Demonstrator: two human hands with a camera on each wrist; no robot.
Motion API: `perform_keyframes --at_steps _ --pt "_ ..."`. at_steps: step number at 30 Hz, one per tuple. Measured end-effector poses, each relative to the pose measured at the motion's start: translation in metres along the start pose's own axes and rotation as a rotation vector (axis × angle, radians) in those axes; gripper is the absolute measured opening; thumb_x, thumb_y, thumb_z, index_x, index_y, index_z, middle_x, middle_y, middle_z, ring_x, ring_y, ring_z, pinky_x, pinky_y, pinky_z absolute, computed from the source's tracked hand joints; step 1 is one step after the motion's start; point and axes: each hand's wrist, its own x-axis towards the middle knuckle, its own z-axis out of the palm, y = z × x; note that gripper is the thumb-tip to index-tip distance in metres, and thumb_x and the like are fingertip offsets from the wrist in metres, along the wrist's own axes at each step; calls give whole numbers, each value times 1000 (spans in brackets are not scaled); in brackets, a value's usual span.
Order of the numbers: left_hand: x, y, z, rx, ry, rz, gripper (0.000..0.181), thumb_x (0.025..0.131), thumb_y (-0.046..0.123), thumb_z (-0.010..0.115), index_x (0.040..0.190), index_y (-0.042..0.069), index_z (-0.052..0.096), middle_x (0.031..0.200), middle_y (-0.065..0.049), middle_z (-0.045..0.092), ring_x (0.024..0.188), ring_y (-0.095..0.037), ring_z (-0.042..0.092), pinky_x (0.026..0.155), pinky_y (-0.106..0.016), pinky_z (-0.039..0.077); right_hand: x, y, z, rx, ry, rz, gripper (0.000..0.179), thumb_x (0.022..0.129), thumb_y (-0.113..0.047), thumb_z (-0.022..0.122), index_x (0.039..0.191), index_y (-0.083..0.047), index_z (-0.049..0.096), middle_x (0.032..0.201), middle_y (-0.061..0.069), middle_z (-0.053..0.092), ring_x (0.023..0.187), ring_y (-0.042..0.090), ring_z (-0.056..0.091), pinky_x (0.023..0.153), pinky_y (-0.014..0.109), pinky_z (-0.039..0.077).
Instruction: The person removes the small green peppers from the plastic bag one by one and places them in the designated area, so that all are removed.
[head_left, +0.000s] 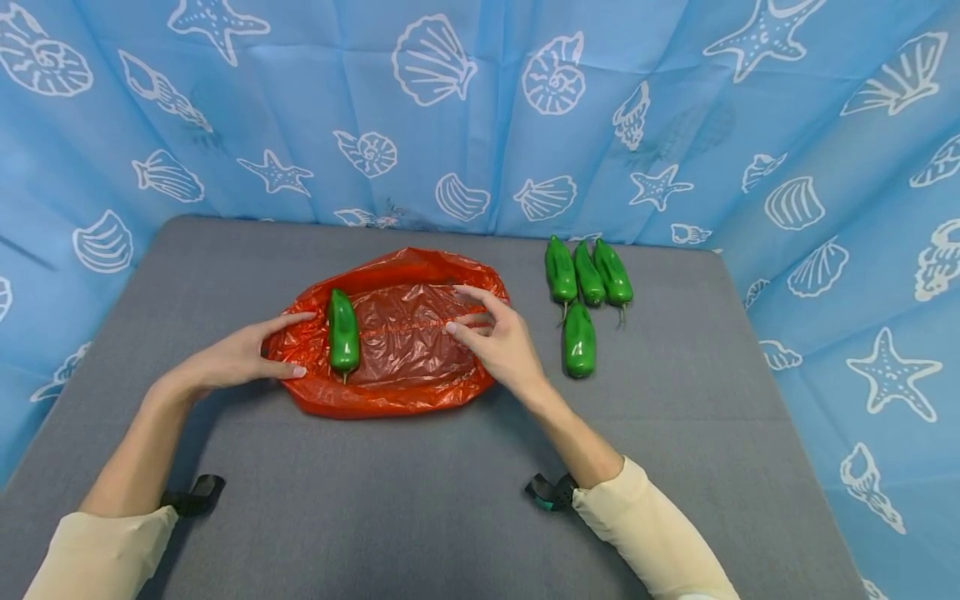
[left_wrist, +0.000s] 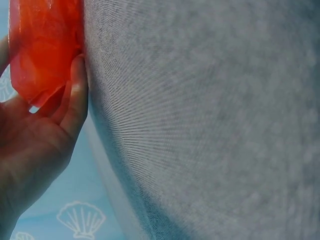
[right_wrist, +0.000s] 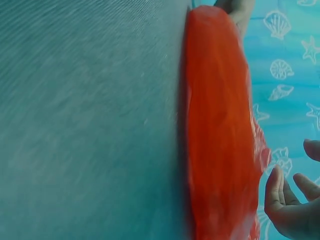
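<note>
A red plastic bag point(head_left: 405, 400) lies on its side edge-up, its mouth rolled wide like a shallow bowl. Inside, near its left end, rests one glossy green chili pepper point(head_left: 344, 333). My left hand point(head_left: 232, 357) holds the bag's left end, thumb and forefinger spread over the rim; the left wrist view has its fingers against the red plastic point(left_wrist: 47, 45). Over the right part of the bag hovers my right hand point(head_left: 501, 343), fingers loosely bent and nothing between them. In the right wrist view that hand point(right_wrist: 295, 205) appears beside the bag's outer wall point(right_wrist: 220, 125).
Three green peppers point(head_left: 589, 273) lie side by side right of the bag, with another pepper point(head_left: 579, 340) just in front of them. Everything sits on a grey cloth-covered table point(head_left: 675, 367). A blue curtain point(head_left: 480, 125) with white shells hangs behind and at the sides.
</note>
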Motion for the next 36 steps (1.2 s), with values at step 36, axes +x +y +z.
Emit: perform_keyframes --at_steps 36 --pt "0 2 2 8 16 2 83 93 29 70 158 11 21 158 -32 17 140 -53 22 104 -72 29 33 -4 85 -44 -192 63 52 90 -18 75 140 -20 57 134 8 61 94 10 69 65 24 55"
